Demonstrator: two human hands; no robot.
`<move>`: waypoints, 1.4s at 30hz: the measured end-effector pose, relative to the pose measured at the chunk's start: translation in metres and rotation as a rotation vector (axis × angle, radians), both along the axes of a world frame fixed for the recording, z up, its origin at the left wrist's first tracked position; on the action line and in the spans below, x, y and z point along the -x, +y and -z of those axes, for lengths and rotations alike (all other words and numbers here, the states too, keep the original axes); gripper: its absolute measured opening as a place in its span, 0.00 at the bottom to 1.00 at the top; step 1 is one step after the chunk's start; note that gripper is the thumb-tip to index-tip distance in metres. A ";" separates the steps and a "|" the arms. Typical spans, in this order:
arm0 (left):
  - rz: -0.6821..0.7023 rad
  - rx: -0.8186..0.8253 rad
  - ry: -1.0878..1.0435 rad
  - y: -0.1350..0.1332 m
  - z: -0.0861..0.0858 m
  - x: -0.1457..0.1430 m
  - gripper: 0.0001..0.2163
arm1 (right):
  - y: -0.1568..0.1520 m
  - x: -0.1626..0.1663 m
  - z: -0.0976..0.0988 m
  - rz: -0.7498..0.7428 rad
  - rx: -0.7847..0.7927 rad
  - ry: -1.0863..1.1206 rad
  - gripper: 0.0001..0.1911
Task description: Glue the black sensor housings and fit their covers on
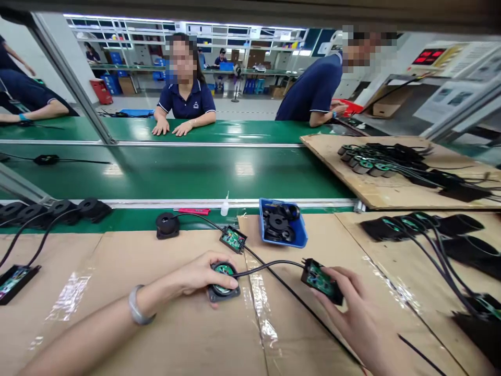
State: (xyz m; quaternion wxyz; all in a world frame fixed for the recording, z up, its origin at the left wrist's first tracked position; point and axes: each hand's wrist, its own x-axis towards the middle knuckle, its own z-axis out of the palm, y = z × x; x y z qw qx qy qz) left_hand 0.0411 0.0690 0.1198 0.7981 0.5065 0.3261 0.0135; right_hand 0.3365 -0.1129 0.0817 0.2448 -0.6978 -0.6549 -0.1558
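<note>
My left hand (pixel 203 277) is closed around a round black housing (pixel 224 296) with a green circuit board in its open face, my thumb lying across its rim. A black cable (pixel 270 263) runs from it to a rectangular black box (pixel 323 282) with an exposed green circuit board. My right hand (pixel 352 297) grips that box by its right end, thumb below and fingers above. Just beyond lie a second open circuit box (pixel 234 239) and a round black housing (pixel 167 225), joined by a cable. Another cable passes under the held one toward the lower right.
A blue bin (pixel 303 237) holds black rings. Near it stand a small white bottle (pixel 224 204) and a red cutter (pixel 193 211). More wired housings line both sides, and others lie on a raised board (pixel 376 196). Co-workers (pixel 186 102) are across the green conveyor (pixel 188 172).
</note>
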 end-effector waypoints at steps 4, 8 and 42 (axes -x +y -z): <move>-0.123 0.043 0.097 -0.004 0.010 0.005 0.27 | 0.021 0.015 0.005 -0.119 0.085 0.001 0.19; -0.160 0.012 0.098 -0.001 0.018 0.008 0.30 | 0.068 0.060 -0.028 -0.305 0.146 0.406 0.14; -0.117 -1.005 -0.132 -0.008 0.047 0.022 0.27 | 0.020 0.083 -0.022 -0.028 0.039 1.697 0.10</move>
